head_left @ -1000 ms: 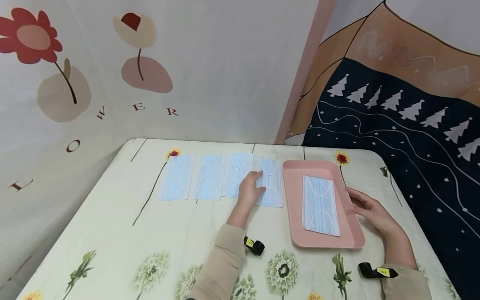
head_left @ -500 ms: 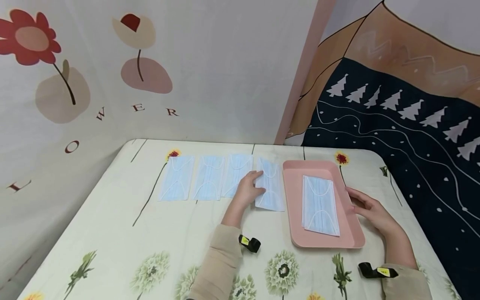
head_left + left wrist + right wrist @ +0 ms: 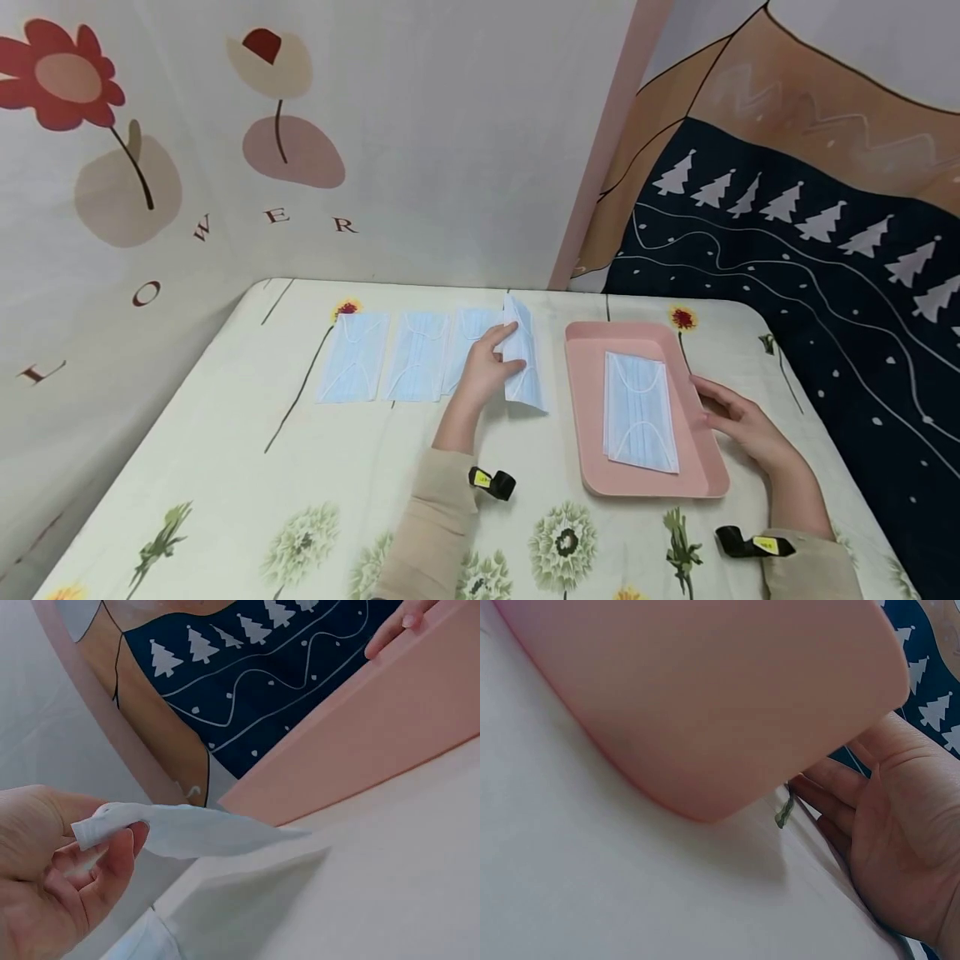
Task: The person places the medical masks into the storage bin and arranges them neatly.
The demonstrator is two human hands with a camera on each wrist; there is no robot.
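Mask now off the cloth at its left long edge, pinched between thumb and fingers of the left hand and tipped up almost on edge, where half a second back only lifting and a second back lying flat under the palm. Lower corner apparently touching the table, just left of the pink tray. Clearly seen from the left wrist: thin fabric caught at the fingertips, rest hanging free toward the tray wall. Means a secure hold, ready for carrying across. Right hand loosely spread, fingers resting against the tray's right rim, steadying. Another mask already flat inside the tray; three more masks lined up to the left.
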